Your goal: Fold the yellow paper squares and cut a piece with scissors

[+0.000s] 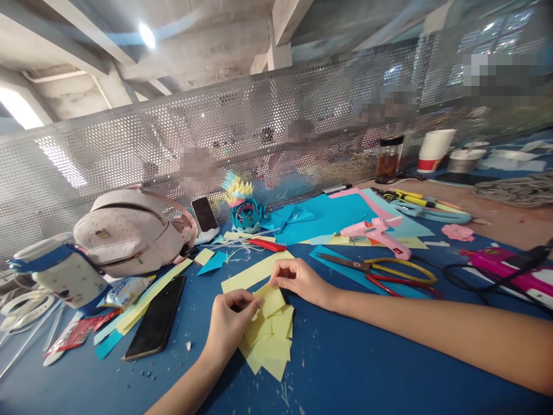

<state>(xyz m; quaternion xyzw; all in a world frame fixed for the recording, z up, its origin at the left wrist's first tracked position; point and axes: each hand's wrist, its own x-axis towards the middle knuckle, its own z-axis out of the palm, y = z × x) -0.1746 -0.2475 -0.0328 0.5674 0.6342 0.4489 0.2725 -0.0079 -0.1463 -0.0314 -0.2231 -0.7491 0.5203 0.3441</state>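
Several overlapping yellow paper pieces [270, 334] lie in a small pile on the blue table, between and below my hands. My left hand [233, 320] has its fingers curled, thumb and fingertips pinched on the upper left edge of the yellow paper. My right hand [302, 281] pinches the top corner of the same paper with thumb and index finger. Behind the hands lies a flat yellow strip [250, 271]. Scissors [371, 268] with yellow and red handles rest to the right, near a pink glue gun [375, 233].
A black phone [158, 317], a pale backpack [129, 230] and a blue-white cup [64, 274] stand or lie at left. Behind are a layered paper craft [245, 207], blue sheets [324, 216] and a red cutter [266, 245]. A magenta box [510, 265] with cables is right.
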